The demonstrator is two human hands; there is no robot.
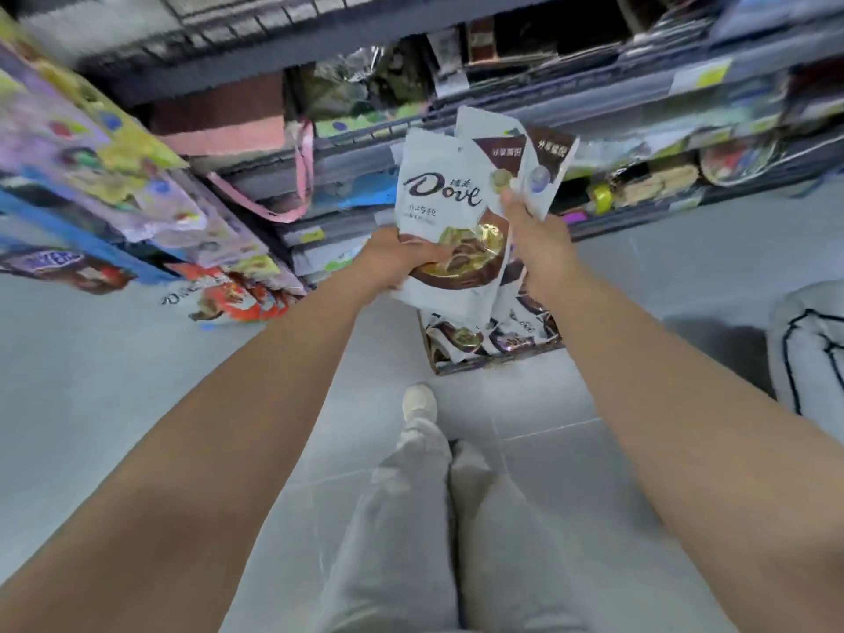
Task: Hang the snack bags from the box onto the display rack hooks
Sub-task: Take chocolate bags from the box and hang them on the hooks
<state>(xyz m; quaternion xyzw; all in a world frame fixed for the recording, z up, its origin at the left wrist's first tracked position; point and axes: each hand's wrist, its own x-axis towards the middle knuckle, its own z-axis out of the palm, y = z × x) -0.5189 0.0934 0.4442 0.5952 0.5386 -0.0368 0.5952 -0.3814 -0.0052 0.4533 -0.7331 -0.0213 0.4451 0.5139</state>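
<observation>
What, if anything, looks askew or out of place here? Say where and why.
Nothing looks spilled or damaged. The Dove bags in the left hand and right hand fan out unevenly, bags in the cardboard box on the floor lie jumbled, and a pink strap dangles from a shelf.

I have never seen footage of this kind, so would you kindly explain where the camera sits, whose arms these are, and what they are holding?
There is no machine here. A person wears one wide-angle camera on the head, and it looks down at their own bare arms. The left hand holds the lower edge of a white Dove bag. The right hand grips more white bags just behind it. Below them, on the grey floor, stands an open box with more such bags inside. At the left hang colourful packets, store shelves run across the top, and the person's shoe shows below.
</observation>
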